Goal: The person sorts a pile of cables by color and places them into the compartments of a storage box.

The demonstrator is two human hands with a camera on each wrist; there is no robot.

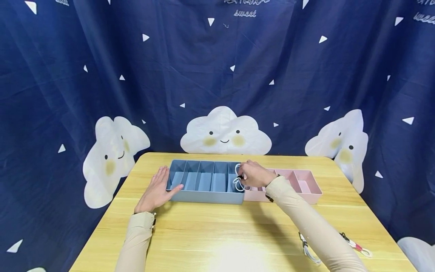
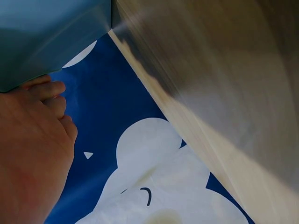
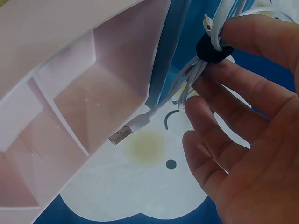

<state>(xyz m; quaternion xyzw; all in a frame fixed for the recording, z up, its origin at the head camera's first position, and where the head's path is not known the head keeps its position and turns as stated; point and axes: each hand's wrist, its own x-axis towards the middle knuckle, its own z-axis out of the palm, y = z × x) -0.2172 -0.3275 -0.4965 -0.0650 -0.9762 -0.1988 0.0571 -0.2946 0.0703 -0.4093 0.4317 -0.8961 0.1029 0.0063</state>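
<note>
A blue divided organiser tray (image 1: 204,196) lies across the wooden table (image 1: 217,234), with a pink divided tray (image 1: 306,187) butted against its right end. My left hand (image 1: 157,190) rests flat, fingers straight, against the blue tray's left end; the left wrist view shows its fingertips (image 2: 51,91) touching the blue tray (image 2: 46,37). My right hand (image 1: 253,174) pinches a coiled white USB cable (image 1: 238,180) over the blue tray's rightmost compartment. In the right wrist view the white cable (image 3: 187,81), bound by a black band, hangs from my fingers (image 3: 261,37) beside the pink tray (image 3: 70,93), its USB plug free.
Two more bundled cables lie near the table's front right: a white one (image 1: 308,251) partly under my right sleeve and one with red ends (image 1: 357,246). A dark blue curtain with white clouds (image 1: 224,132) hangs close behind and beside the table.
</note>
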